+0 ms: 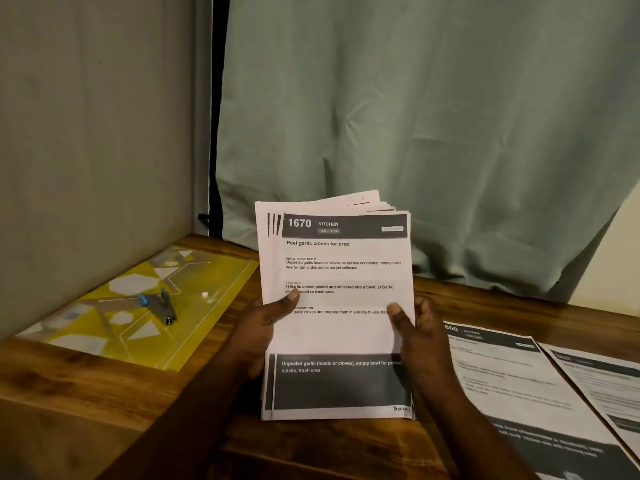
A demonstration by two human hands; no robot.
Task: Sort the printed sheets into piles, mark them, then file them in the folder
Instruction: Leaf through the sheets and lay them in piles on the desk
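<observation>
Above the brown wooden table point(86, 393), left hand point(258, 336) and right hand point(420, 337) pinch a fanned stack of white printed sheets point(337, 306), thumbs on top. Two more printed sheets point(512, 386) lie flat at right; a yellow patterned plastic folder point(104, 327) lies at left.

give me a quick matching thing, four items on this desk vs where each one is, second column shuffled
1 stack of printed sheets
2 stapler
3 yellow folder
4 loose sheets

a lying on top of the folder
b flat on the table, left side
c held up between the left hand and right hand
d flat on the table, right side

Pairs: 1-c, 2-a, 3-b, 4-d
</observation>
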